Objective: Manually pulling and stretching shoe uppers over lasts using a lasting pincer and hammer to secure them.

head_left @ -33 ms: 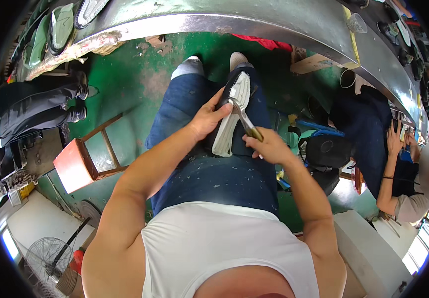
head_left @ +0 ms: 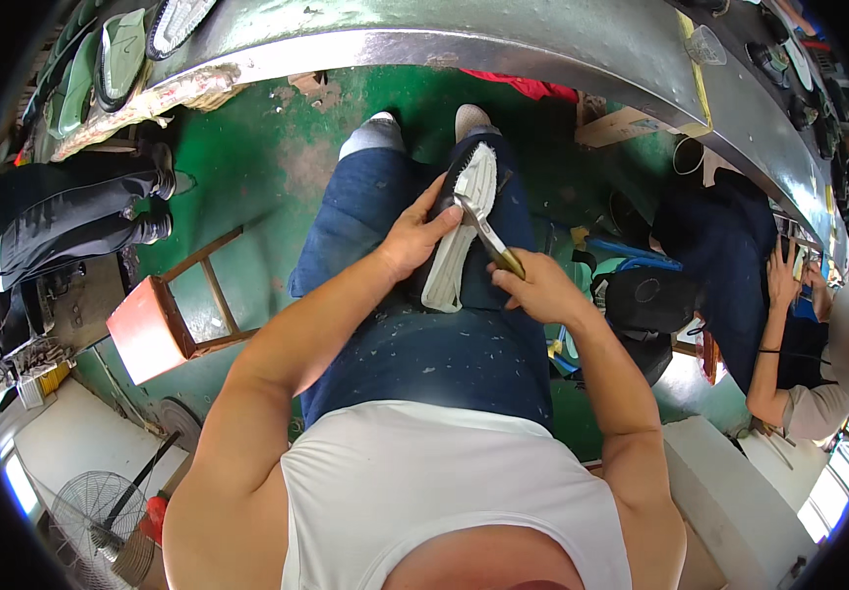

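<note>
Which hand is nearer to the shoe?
Left. The left hand holds the shoe; the right hand is off to its right, gripping the metal tool.

And there it was, a white sleeveless top (head_left: 444, 482), scooped round at the neck, leaving both arms (head_left: 272, 349) bare right down to left hand (head_left: 412, 239) and right hand (head_left: 536, 287)! Below came blue jeans (head_left: 419, 359), pale specks across the lap, then paler cuffs (head_left: 370, 137) and light-coloured shoes (head_left: 471, 119)!

Left arm (head_left: 292, 324) slanting forward and inward, left hand (head_left: 416, 234) farther from the torso, its thumb (head_left: 443, 223) pointing right, gripping, right arm (head_left: 623, 388) bent, right hand (head_left: 539, 287) nearer the torso, fist-like, knuckles inward, hands close but apart
</note>
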Demonstrator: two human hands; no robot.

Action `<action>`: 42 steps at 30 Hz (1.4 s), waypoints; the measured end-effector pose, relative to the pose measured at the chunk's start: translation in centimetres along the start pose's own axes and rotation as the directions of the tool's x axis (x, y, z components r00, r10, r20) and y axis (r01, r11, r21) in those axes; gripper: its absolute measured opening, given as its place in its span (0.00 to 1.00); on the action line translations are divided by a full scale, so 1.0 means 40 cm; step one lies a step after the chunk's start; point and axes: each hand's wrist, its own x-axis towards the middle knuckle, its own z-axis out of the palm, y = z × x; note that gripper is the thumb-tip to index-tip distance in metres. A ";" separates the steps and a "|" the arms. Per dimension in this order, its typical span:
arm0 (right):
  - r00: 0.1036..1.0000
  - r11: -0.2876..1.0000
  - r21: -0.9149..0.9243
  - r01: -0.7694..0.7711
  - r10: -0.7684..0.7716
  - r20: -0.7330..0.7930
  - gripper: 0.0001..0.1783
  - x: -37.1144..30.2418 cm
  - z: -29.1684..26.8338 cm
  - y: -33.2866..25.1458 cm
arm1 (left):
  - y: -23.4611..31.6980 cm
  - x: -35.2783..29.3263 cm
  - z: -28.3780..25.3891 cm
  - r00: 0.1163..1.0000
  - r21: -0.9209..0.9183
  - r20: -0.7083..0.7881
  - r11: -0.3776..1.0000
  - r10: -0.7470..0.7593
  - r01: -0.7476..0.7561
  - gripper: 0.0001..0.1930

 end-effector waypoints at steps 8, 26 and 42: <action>0.962 0.981 0.059 -0.183 0.167 0.216 0.19 0.033 -0.056 -0.077 | -0.024 -0.012 0.029 0.965 0.442 -0.158 0.889 0.211 -0.122 0.36; 0.970 0.747 0.630 -0.212 0.083 0.229 0.25 -0.011 -0.055 0.063 | 0.039 -0.002 0.027 0.966 0.827 0.063 0.529 0.249 -0.191 0.22; 0.990 0.985 -0.125 0.121 -0.129 -0.056 0.20 0.057 -0.045 -0.013 | 0.038 0.001 -0.006 0.999 0.662 -0.033 0.750 0.023 0.005 0.39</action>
